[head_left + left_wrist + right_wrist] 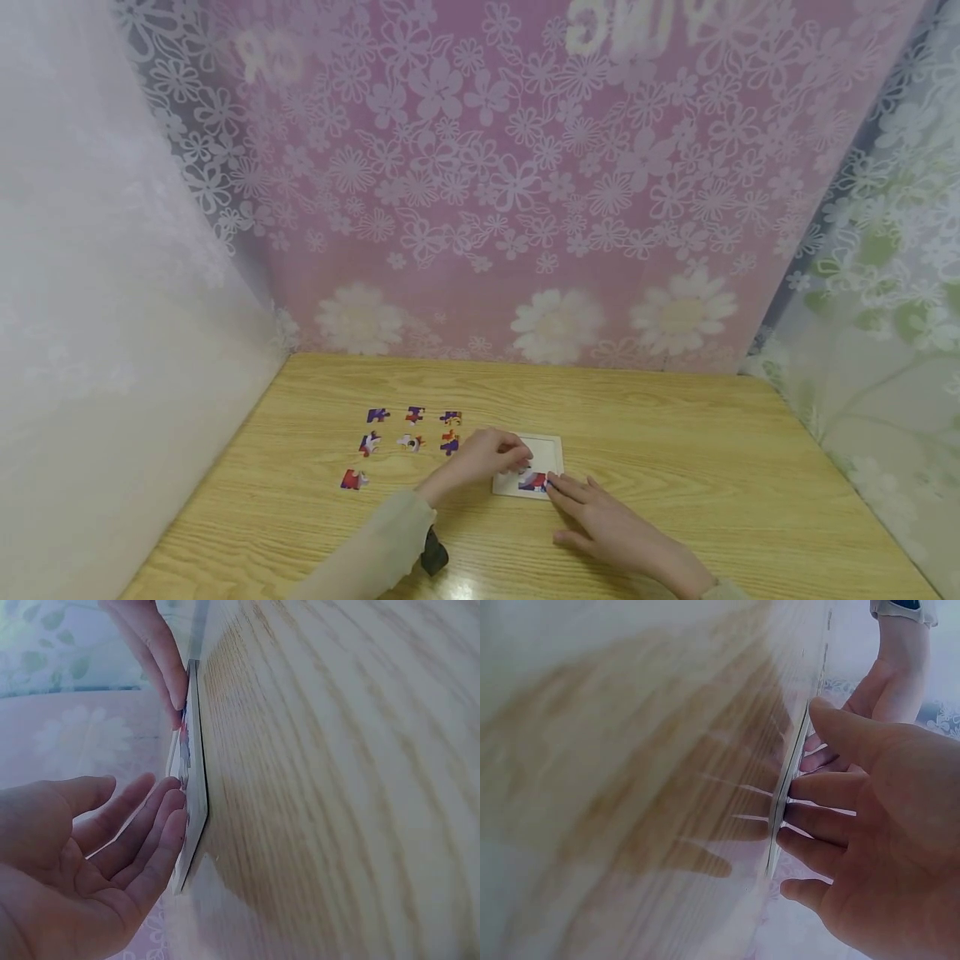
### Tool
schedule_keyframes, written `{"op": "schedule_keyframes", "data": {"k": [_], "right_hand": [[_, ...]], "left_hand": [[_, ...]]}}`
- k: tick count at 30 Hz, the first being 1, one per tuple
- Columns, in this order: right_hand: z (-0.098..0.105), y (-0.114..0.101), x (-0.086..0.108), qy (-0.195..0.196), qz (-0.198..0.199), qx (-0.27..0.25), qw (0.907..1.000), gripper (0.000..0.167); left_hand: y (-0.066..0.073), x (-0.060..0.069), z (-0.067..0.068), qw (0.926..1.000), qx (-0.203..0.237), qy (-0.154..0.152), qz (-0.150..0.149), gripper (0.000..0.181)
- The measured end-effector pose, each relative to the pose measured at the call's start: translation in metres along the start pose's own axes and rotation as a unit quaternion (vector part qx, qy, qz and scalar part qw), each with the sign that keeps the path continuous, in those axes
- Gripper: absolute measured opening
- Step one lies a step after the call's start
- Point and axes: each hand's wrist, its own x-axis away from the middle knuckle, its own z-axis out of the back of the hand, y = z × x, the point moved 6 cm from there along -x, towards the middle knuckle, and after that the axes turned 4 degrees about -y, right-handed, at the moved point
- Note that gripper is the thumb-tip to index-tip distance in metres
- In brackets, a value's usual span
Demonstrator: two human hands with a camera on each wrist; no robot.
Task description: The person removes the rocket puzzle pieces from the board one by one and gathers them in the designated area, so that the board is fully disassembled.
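A small white puzzle tray lies on the table, with joined jigsaw pieces in red, purple and white along its near side. Above the tray's left part is my left hand. Its fingers bend loosely, the thumb stands apart from them, and the left wrist view shows nothing held; the fingertips are close to the tray. My right hand has its fingers extended, with fingertips at the tray's right edge by the pieces. In the right wrist view, the fingers reach the tray's edge. Part of the tray is hidden under the left hand.
Several loose jigsaw pieces lie in rough rows left of the tray, one piece nearer the front. The wooden table is bordered by a pink floral curtain behind and pale coverings at both sides.
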Motion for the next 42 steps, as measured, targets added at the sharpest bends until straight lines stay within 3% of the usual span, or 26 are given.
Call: {"op": "schedule_keyframes", "data": {"k": [14, 23, 31, 37, 42], "right_hand": [[-0.002, 0.001, -0.001, -0.001, 0.003, 0.003, 1.0000, 0.067], [0.000, 0.000, 0.000, -0.005, -0.005, -0.010, 0.9999, 0.069], [-0.001, -0.002, 0.002, 0.003, 0.006, -0.001, 1.0000, 0.068], [0.001, -0.002, 0.001, 0.008, 0.011, 0.007, 0.9999, 0.068], [0.002, -0.003, 0.001, 0.013, 0.020, 0.015, 0.9996, 0.069]], "left_hand": [[0.006, 0.001, -0.001, 0.9990, -0.041, 0.006, -0.014, 0.027], [0.005, 0.001, -0.004, 0.9999, -0.015, 0.001, 0.004, 0.013], [0.004, -0.003, -0.010, 0.9997, -0.020, -0.002, 0.012, 0.019], [0.004, -0.002, -0.009, 0.9994, -0.025, 0.003, 0.025, 0.016], [0.004, 0.001, -0.006, 0.9997, -0.015, 0.003, 0.018, 0.013]]}}
